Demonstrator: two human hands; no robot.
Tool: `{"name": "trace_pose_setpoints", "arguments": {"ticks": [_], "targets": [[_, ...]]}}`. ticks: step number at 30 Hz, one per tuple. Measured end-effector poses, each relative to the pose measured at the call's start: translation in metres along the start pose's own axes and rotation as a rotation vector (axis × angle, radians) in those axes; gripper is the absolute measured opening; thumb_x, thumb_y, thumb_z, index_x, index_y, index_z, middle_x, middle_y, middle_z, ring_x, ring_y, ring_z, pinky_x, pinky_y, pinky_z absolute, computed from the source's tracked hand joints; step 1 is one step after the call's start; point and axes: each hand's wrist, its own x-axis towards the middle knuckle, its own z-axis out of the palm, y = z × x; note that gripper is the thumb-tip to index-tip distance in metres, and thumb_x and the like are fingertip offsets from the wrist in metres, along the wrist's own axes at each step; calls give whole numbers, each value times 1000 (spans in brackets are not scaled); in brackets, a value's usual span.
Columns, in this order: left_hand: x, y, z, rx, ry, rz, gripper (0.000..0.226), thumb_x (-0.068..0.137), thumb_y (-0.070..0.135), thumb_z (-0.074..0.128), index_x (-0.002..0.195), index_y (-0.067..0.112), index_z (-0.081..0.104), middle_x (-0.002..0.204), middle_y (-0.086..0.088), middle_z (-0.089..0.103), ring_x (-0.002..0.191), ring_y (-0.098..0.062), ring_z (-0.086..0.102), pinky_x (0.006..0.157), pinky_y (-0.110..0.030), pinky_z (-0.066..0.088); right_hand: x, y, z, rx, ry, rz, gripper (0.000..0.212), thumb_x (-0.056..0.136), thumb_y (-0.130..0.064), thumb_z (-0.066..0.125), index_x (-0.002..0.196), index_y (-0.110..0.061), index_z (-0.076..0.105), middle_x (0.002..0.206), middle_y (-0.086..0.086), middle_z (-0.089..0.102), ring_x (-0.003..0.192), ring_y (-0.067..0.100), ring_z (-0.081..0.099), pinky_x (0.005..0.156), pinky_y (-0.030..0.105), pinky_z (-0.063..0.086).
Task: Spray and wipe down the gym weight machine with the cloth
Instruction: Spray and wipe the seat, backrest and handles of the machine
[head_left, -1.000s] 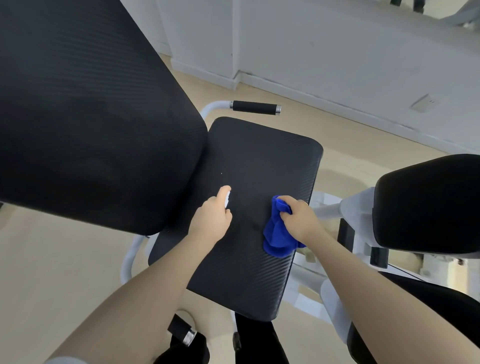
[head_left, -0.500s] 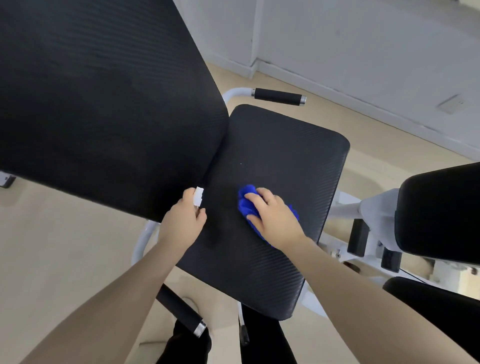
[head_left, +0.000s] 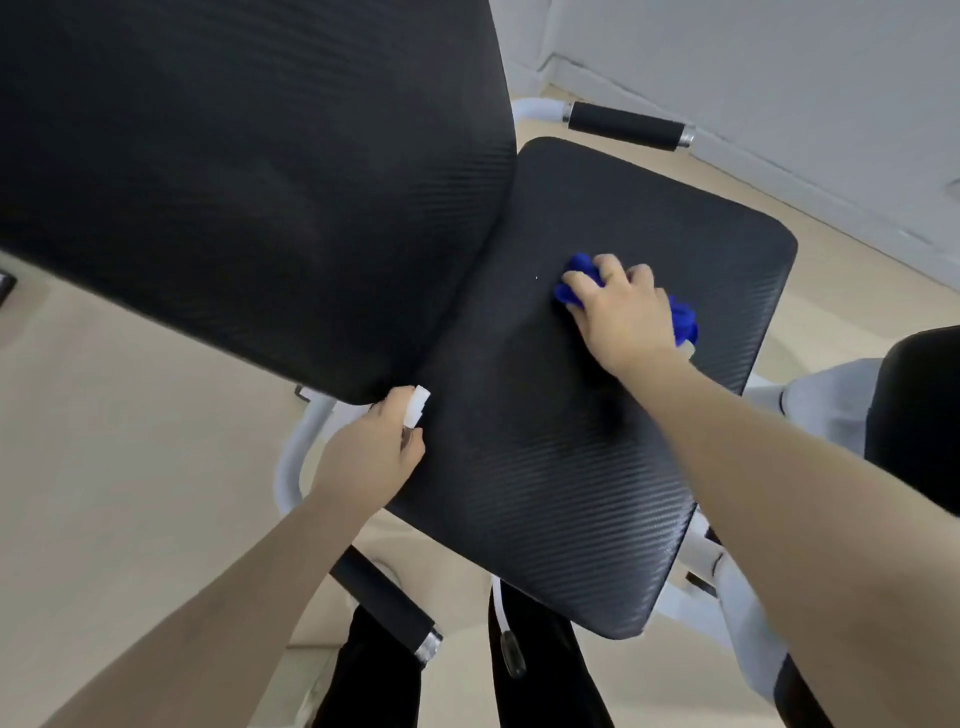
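The seat (head_left: 597, 441), a black ribbed pad, fills the middle of the frame, and the cloth (head_left: 680, 319) lies on its upper right part. The cloth is blue and bunched; I see it only at my fingertips and again past my wrist, the rest being hidden under my palm. My right hand (head_left: 621, 312) lies flat on it, fingers spread and nearly straight, pressing it onto the pad, not gripping it.

So I judge that I am in the wiping step, on the seat. A small pale speck sits on the pad just left of the cloth; I cannot tell whether it is a droplet or lint.

My left hand (head_left: 371, 454) is at the seat's left edge, lower left of centre, with its fingers curled round a small white sprayer (head_left: 417, 408). Only the white top shows above my knuckles; the body is hidden in my fist.

Upper left, the big black backrest (head_left: 249, 182) hangs over the seat's left side. A black handle (head_left: 628, 126) on a white frame sits at the top, another handle (head_left: 387, 605) at the bottom, and a further black pad (head_left: 919, 415) at the right edge.

Next, I think, the cloth needs even pressing strokes over the seat's lower half and along the seam under the backrest. The backrest looks likely to want spray and wiping afterwards.
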Motion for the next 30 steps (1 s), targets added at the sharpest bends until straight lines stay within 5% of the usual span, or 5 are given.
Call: {"name": "trace_pose_setpoints", "arguments": {"ticks": [5,10,17,26,30], "targets": [[-9,-10,-13,-119,-135,10,54,94,24,47,144,29,27,69,8,52,72,-11,50,59,-15,37,-88,-72,25,109,7,-101,46,75,-30,65,117,-14,60,112,16,59,80,35,53,61,37,47],[-17,-28,-20,-151,-214,12,59,93,21,48,147,26,24,82,5,57,74,-14,56,70,-27,45,-89,-68,11,48,-187,-360,56,89,-15,46,142,-29,32,142,7,32,109,31,38,85,38,40],[-3,-52,-16,-161,-220,120,54,92,23,49,142,31,31,63,3,44,56,-9,45,55,-18,36,-40,-86,16,139,-15,386,53,88,-8,47,137,-22,34,132,9,35,102,28,41,71,33,33],[0,-64,-20,-237,-256,107,51,89,23,51,137,34,36,62,-1,44,54,-12,43,53,-23,37,-96,-147,29,143,-17,-177,54,78,-13,63,131,-18,50,118,5,61,87,28,56,66,34,43],[0,-66,-23,-273,-378,67,56,90,26,49,140,41,28,76,-14,57,61,-22,56,58,-35,51,-89,-71,14,36,43,292,35,89,-25,55,124,-19,51,120,4,58,101,32,49,76,39,39]]}}
